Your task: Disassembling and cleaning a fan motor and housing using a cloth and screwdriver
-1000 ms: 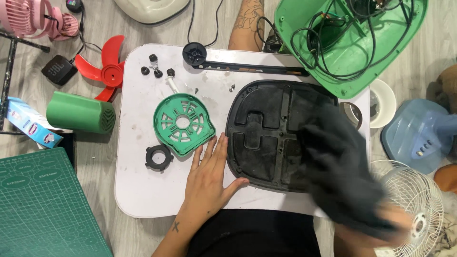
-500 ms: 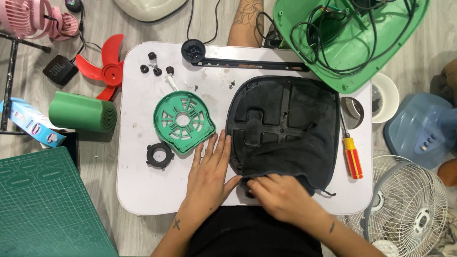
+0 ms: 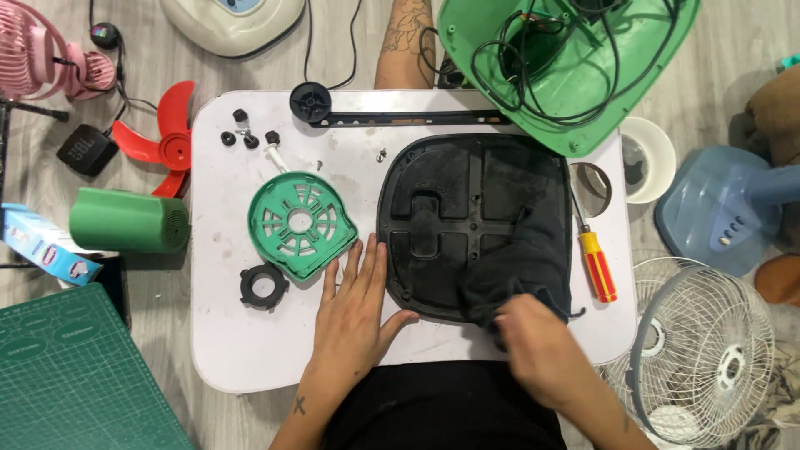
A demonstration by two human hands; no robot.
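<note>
1. Head view, white desk mid-frame, black base plate lying flat at centre, ribbed side up.
2. Left hand flat on the desk, fingers spread, empty; thumb and index side touching the plate's lower-left edge.
3. Right hand blurred, at the plate's lower-right edge, fingers closed on a dark cloth that covers the plate's right half.
4. Green motor cover just left of the plate; black ring below it.
5. Red-and-yellow screwdriver right of the plate, on the desk.
6. Green fan base with tangled wires overlaps the desk's upper right corner.
7. Red fan blade off the desk's left edge, upper left.
</note>
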